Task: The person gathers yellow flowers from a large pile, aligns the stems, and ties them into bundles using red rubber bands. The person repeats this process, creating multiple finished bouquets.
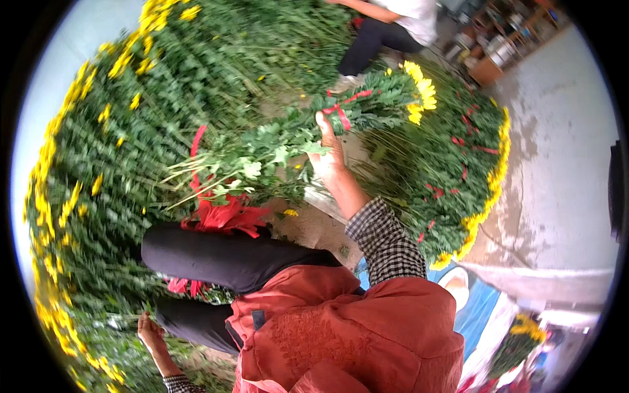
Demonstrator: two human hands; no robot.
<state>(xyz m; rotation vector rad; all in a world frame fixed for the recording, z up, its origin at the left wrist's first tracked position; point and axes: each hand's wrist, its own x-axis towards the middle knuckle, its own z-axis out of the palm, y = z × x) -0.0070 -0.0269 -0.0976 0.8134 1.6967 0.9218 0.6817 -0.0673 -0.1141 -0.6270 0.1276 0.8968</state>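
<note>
My right hand (328, 152) is shut around a bunch of yellow chrysanthemums (378, 100) with long leafy green stems. Red ribbon circles this bunch just beyond the thumb; its yellow heads point to the upper right and its cut stem ends to the left. My left hand (150, 331) is low at the left, beside my knee and against the heap of cut flowers (98, 255); its fingers look curled, and whether they grip a stem is unclear. A bundle of red ribbon strips (226, 213) lies over my upper thigh, with more red strips (184, 286) between my legs.
Tied bunches with red ribbons (442, 162) lie in a curved row along the right, yellow heads outward. A co-worker (383, 37) sits or crouches at the top. A blue sheet (471, 324) lies at lower right, with a white shoe (456, 287) near it. Shelves (506, 44) stand at upper right.
</note>
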